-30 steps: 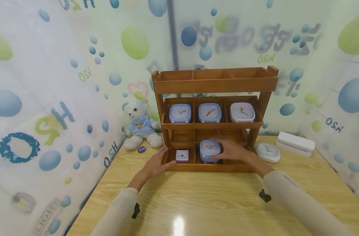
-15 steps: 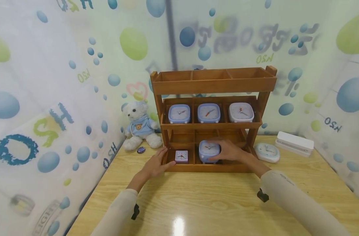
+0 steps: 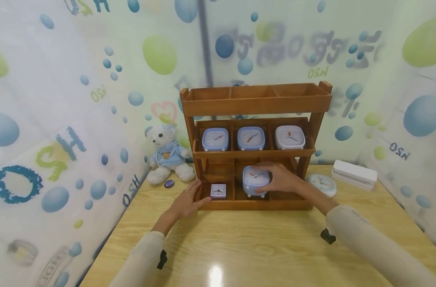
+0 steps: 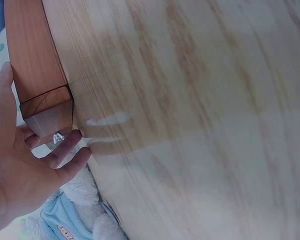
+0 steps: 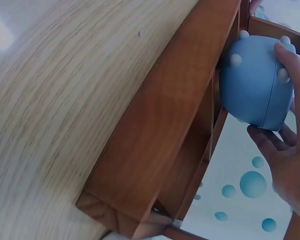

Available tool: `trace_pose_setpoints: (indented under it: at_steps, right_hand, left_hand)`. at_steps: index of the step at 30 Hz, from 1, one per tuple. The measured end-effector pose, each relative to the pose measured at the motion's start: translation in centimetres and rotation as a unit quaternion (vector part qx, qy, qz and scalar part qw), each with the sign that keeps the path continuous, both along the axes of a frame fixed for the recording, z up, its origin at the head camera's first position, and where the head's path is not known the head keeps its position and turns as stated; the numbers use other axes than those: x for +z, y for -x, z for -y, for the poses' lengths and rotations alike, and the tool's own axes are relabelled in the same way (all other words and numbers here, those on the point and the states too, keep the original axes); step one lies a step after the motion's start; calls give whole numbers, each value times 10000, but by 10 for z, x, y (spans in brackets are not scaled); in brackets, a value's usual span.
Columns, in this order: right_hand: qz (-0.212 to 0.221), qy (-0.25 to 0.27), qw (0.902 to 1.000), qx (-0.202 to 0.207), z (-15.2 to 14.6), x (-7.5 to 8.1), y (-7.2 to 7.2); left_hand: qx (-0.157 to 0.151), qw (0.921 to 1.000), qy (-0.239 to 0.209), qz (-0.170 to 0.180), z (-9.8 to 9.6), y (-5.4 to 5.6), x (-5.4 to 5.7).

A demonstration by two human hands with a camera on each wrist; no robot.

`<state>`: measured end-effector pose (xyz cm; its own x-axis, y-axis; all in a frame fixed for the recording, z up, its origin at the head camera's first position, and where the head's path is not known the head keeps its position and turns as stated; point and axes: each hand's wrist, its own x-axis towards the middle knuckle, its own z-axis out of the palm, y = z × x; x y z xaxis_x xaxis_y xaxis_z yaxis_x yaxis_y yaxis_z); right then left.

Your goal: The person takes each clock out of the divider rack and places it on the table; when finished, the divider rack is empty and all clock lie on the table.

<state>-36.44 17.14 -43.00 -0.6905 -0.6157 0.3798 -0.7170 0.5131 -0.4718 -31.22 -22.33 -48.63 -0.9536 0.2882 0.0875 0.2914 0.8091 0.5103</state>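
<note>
My right hand (image 3: 280,177) grips a blue alarm clock (image 3: 256,182), thumb at its lower side and fingers over its top. The clock sits tilted back above the bottom tier's middle compartment; its white feet and blue back (image 5: 255,82) show in the right wrist view. My left hand (image 3: 184,201) rests on the lower left corner of the wooden shelf (image 3: 255,105). Its thumb lies along the front board (image 4: 32,50), and the fingers extend fairly straight by the end. Near that thumb, a small lilac clock (image 3: 218,191) stands in the bottom left compartment.
Two blue clocks (image 3: 215,139) and a white clock (image 3: 290,137) fill the middle tier. A teddy bear (image 3: 167,153) and small purple oval (image 3: 169,183) lie left. A white rounded clock (image 3: 322,184) and white box (image 3: 354,174) lie right on the wooden table (image 3: 254,247).
My right hand has raised the blue clock slightly and shifted it a little right relative to the shelf. The left hand stays at the shelf corner. The head view has drifted slightly.
</note>
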Motion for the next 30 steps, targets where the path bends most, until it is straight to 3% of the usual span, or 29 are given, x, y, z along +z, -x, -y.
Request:
trace_pose_setpoints:
  at_steps: [9, 23, 30]
  right_hand:
    - [-247, -158, 9994, -204, -26, 10, -11]
    - [-582, -311, 9961, -584, -89, 25, -31]
    - [-1154, -524, 9880, -882, -122, 34, -43]
  left_hand:
    - [-54, 10000, 3, -78, 3, 3, -6]
    - [-60, 9999, -8, -106, 2, 4, -3]
    - [-97, 9999, 29, -76, 2, 5, -4]
